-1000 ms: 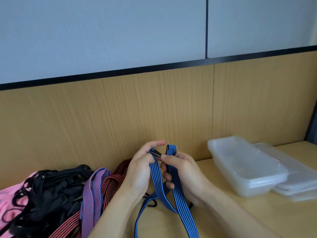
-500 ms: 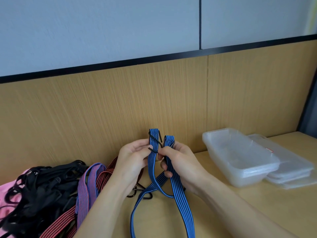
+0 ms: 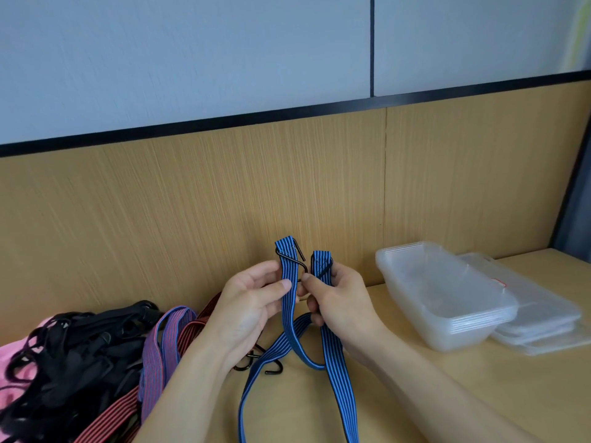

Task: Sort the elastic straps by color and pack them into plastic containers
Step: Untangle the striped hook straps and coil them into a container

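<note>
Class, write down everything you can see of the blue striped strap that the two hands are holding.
The blue strap is a flat elastic-looking band, blue with thin dark lengthwise stripes. Its two stitched ends point up, side by side, a black wire hook at the left one. The left hand pinches one end, the right hand grips the other. Below, the band curls in a loop over the table and runs off the bottom edge.

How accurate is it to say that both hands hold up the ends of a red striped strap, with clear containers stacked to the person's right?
Not quite: the head view shows the strap is blue striped, not red. The left hand and right hand do hold up its ends, with clear containers stacked to the person's right.
</note>
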A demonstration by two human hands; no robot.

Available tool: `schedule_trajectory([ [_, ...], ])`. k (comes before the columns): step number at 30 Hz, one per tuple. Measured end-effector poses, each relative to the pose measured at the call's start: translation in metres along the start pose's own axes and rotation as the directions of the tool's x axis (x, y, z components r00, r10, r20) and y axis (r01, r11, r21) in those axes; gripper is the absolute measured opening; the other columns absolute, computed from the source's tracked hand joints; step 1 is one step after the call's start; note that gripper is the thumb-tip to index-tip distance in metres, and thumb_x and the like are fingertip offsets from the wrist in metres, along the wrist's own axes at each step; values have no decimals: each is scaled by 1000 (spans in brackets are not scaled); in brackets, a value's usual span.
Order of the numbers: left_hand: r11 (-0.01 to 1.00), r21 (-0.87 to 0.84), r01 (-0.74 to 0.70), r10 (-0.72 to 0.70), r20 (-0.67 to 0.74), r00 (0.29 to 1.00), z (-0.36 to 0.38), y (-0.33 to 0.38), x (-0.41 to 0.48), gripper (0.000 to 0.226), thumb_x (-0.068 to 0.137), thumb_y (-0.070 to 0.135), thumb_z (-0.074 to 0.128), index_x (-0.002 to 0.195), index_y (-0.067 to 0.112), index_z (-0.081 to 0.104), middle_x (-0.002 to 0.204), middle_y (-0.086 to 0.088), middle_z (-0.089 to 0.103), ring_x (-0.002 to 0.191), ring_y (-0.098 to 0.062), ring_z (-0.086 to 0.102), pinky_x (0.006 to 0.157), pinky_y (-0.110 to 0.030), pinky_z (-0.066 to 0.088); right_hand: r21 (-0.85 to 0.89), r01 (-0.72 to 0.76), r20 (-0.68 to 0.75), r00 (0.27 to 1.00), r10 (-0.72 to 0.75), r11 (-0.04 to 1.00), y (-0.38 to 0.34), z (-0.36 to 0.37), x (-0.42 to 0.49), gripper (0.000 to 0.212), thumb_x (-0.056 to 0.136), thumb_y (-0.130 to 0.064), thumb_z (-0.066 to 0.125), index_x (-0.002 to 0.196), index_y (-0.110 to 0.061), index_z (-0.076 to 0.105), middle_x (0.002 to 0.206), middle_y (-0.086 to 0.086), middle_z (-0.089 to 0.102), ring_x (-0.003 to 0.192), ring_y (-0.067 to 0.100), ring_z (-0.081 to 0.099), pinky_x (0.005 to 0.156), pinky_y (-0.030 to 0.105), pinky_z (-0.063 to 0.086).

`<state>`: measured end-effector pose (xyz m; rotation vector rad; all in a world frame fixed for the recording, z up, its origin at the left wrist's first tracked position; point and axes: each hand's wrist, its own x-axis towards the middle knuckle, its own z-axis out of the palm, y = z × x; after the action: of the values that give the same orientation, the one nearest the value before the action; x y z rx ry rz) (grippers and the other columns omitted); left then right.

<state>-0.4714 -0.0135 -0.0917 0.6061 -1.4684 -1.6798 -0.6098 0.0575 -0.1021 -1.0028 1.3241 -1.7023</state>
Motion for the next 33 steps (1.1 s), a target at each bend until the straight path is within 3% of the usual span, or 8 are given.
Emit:
schedule_trajectory([
  [5,977,199,-72,82,-41,996,4,-3,-2,34,93,-5,64,96,24,80,100,-11,76,86,-24,74,76,-25,57,-39,14,44,999,-13,999,2,2,-3,14,101,-13,59,91,-4,62,64,1,62,45,10,49,43,23,41],
  [11,987,153,-38,59,-135,989,6,-6,1,25,93,-4,64,109,12,75,107,-11,76,101,-29,73,92,-43,57,19,-12,7,1000,12,1000,2,1,-2,20,103,-22,55,96,-5,61,59,3,56,45,17,49,47,29,42],
  [15,991,126,-39,62,-180,982,7,-5,1,23,94,-3,64,112,9,72,108,-11,76,99,-27,73,88,-37,58,184,51,-101,994,-33,982,-5,-2,0,24,106,-10,39,103,-3,62,64,8,56,47,19,52,48,30,45],
  [18,985,168,-48,75,-156,985,8,-5,0,24,94,0,65,113,12,72,108,-10,76,103,-28,73,93,-42,56,85,168,-156,976,-153,982,-8,-4,2,9,101,-8,57,100,-9,66,78,5,66,69,16,65,70,31,58],
  [20,977,208,-56,82,-121,989,10,-6,-1,25,93,0,67,112,15,74,106,-9,77,103,-29,72,96,-45,56,29,210,-157,966,-204,977,-7,-3,2,7,96,-9,67,102,-12,67,87,4,71,80,16,69,82,29,58],
  [25,957,281,-70,90,-61,994,11,-8,-2,28,91,3,70,104,27,79,103,-8,76,100,-25,73,87,-34,58,1,200,-138,970,-198,980,-5,-3,0,9,92,-13,72,100,-17,70,98,5,74,95,21,71,88,38,59],
  [28,949,308,-70,80,-21,997,13,-9,-3,27,91,6,72,105,28,79,103,-9,75,99,-24,74,89,-34,59,-2,189,-142,972,-187,982,-5,-3,2,10,92,-15,73,102,-16,71,107,8,73,103,22,70,96,46,56],
  [33,980,199,-23,6,82,997,15,-11,-5,29,96,3,61,113,20,77,111,-10,75,106,-27,72,87,-32,57,22,209,-156,967,-203,978,-2,-1,3,8,98,-13,65,104,-16,63,101,4,69,95,19,67,89,37,57],
])
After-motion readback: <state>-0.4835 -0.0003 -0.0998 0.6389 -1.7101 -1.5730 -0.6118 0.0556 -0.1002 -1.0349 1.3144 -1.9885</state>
